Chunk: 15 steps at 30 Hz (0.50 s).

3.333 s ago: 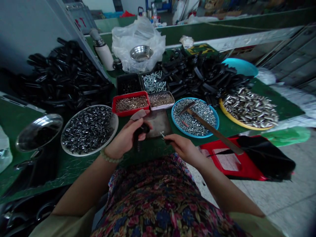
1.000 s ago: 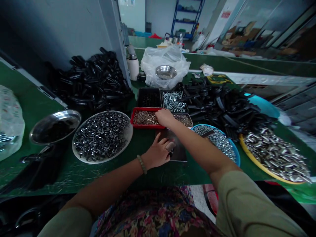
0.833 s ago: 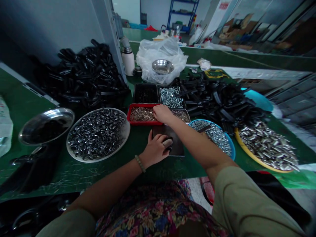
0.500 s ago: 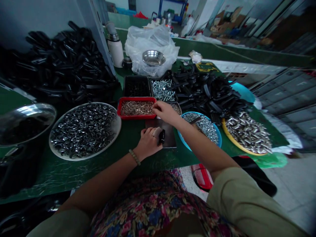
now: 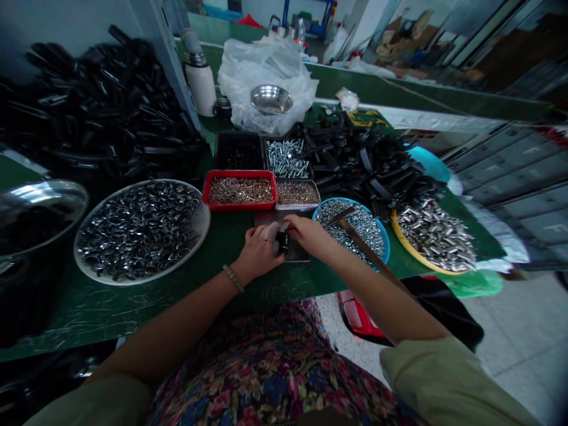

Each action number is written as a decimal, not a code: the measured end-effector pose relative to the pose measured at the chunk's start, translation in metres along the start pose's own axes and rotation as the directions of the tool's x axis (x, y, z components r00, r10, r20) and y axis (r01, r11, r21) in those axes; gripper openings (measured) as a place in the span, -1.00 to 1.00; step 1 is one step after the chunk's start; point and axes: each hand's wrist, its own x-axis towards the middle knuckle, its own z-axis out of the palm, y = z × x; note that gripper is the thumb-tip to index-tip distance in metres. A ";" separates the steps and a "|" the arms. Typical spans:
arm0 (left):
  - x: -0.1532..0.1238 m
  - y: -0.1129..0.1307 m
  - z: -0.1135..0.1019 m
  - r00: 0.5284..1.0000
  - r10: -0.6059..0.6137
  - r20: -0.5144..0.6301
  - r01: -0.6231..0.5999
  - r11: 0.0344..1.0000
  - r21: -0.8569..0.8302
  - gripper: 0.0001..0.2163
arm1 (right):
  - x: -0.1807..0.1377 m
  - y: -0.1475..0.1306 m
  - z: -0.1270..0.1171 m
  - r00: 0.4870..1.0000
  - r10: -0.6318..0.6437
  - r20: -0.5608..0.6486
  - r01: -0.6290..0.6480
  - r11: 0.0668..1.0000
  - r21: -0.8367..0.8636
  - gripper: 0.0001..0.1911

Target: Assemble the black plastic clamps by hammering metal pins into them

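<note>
My left hand is closed around a small black plastic part, holding it over a flat metal plate on the bench. Fingertips of my right hand are pinched together at the top of that part; whatever they hold is too small to make out. Just beyond the hands stand a red tray of thin, pin-like metal pieces and a smaller tray of tiny metal pieces. To the right, a hammer lies across a blue bowl of small shiny metal parts.
At left are a wide white dish of shiny rings and a steel bowl. Black tray, tray of bolts, black parts heap and yellow basin stand farther out. A flask stands behind.
My right hand has come back from the edge of the red tray to the black part in my left hand. The view has shifted slightly, and the hammer now shows more fully.
</note>
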 end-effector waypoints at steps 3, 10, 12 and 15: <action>0.000 0.002 0.000 1.000 -0.017 0.005 0.017 1.000 0.008 -0.39 | -0.002 -0.012 0.005 0.994 -0.094 0.049 0.103 0.966 -0.237 -0.69; 0.001 0.005 -0.003 1.000 -0.014 0.002 0.014 1.000 0.025 -0.45 | -0.032 0.015 -0.006 0.992 -0.109 -0.065 0.086 0.954 -0.288 -0.54; 0.001 0.005 -0.004 1.000 -0.009 0.007 0.009 1.000 0.025 -0.47 | -0.051 0.041 -0.021 0.965 0.133 -0.226 -0.208 0.915 -0.347 -0.55; 0.002 0.007 -0.006 1.000 -0.010 0.017 0.009 0.999 0.045 -0.48 | -0.074 0.077 -0.035 0.835 0.471 -0.284 -0.550 0.717 -0.428 -0.62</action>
